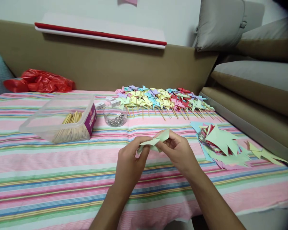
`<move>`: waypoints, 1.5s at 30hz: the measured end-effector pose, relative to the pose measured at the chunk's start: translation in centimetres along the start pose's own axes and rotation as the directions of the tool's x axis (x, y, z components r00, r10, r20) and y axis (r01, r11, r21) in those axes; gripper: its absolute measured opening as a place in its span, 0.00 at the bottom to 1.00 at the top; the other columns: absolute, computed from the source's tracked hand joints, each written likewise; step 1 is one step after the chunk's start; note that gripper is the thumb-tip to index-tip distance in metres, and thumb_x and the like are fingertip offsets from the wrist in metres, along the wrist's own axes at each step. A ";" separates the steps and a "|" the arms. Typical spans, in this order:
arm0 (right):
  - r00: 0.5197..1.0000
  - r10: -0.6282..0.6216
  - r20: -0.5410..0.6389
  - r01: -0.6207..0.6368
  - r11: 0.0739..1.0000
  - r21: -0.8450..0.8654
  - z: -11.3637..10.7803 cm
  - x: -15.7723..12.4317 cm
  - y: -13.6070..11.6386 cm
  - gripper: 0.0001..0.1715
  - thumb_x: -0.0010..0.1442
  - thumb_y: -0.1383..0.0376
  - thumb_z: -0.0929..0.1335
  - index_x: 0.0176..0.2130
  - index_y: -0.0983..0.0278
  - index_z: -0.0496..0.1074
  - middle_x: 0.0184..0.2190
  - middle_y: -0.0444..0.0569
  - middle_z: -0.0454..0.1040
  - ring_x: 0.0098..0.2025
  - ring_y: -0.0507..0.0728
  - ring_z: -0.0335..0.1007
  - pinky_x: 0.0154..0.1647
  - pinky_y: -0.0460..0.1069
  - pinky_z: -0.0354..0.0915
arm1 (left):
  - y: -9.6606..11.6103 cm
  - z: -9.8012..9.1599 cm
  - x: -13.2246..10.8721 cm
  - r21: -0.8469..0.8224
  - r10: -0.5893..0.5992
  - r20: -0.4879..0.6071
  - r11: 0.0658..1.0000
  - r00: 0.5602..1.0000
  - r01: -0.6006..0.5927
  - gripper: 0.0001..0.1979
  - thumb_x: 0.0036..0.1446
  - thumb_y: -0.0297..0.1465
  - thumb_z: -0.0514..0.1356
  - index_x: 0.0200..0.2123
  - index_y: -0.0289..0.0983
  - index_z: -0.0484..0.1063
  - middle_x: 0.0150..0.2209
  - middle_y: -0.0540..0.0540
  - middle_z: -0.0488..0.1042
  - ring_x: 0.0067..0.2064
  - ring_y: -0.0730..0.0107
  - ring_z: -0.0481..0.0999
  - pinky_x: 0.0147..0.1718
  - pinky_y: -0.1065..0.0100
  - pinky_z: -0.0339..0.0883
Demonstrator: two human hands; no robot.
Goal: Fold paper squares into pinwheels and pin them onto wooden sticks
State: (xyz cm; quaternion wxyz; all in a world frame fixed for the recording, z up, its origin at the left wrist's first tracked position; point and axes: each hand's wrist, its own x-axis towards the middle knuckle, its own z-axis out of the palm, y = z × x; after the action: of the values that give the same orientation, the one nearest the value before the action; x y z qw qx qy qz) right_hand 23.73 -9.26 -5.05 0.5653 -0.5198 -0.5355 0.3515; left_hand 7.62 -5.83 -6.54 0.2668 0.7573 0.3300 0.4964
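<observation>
Both hands, left hand (131,159) and right hand (179,150), pinch one pale green paper piece (155,140) between them above the striped worktop (62,179), its long axis running left-right, each grip equally near.

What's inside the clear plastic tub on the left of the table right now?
The clear plastic tub holds a heap of thin wooden sticks piled toward its right end. The rest looks bare through the wall, though the purple label hides that end.

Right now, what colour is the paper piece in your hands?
Pale green paper piece, clearest in the head view.
</observation>
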 end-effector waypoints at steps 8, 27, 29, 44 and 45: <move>0.874 -0.485 -0.040 0.455 0.844 -0.283 0.9 -0.8 -0.5 0.09 0.64 0.73 0.68 0.41 0.59 0.73 0.39 0.46 0.74 0.45 0.55 0.72 0.48 0.52 0.67 | 0.0 -0.9 0.1 0.015 0.124 -0.079 0.992 0.989 -0.123 0.15 0.61 0.19 0.61 0.45 0.44 0.72 0.42 0.54 0.81 0.44 0.76 0.81 0.42 0.78 0.70; 0.930 -0.356 0.087 0.366 0.914 -0.174 0.9 -0.3 -2.4 0.06 0.65 0.66 0.70 0.42 0.55 0.76 0.39 0.45 0.76 0.44 0.56 0.73 0.45 0.51 0.68 | 0.5 -3.1 1.1 -0.049 0.217 -0.030 0.975 0.976 -0.218 0.09 0.63 0.21 0.59 0.44 0.40 0.71 0.40 0.49 0.80 0.42 0.70 0.79 0.43 0.70 0.71; 0.941 -0.324 0.091 0.336 0.923 -0.188 1.3 0.3 -3.0 0.04 0.66 0.63 0.69 0.42 0.56 0.76 0.39 0.46 0.75 0.44 0.56 0.72 0.46 0.51 0.68 | 1.0 -3.8 1.5 -0.071 0.161 0.001 0.984 0.987 -0.160 0.07 0.64 0.25 0.60 0.44 0.40 0.72 0.40 0.48 0.80 0.42 0.69 0.79 0.42 0.70 0.71; 0.987 0.116 -0.109 -0.083 0.959 0.271 5.4 1.2 -2.9 0.25 0.55 0.52 0.76 0.49 0.62 0.78 0.49 0.54 0.82 0.54 0.65 0.76 0.55 0.56 0.70 | 1.8 -4.9 2.1 0.046 -0.044 -0.233 0.997 0.972 0.056 0.05 0.64 0.27 0.61 0.42 0.40 0.76 0.39 0.48 0.81 0.41 0.66 0.80 0.41 0.65 0.73; 0.987 0.122 -0.105 -0.090 0.958 0.272 5.4 1.2 -3.0 0.25 0.55 0.53 0.76 0.49 0.62 0.78 0.48 0.54 0.82 0.53 0.65 0.77 0.55 0.56 0.70 | 2.1 -4.5 2.2 0.034 -0.069 -0.241 0.996 0.968 0.079 0.04 0.64 0.27 0.61 0.40 0.40 0.76 0.38 0.48 0.81 0.39 0.67 0.79 0.40 0.66 0.72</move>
State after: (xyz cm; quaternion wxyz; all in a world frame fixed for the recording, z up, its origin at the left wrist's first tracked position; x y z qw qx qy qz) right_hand 18.23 -7.63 -2.52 0.6415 -0.4876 -0.4196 0.4180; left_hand 4.54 -5.16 -2.13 0.2270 0.6845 0.3984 0.5667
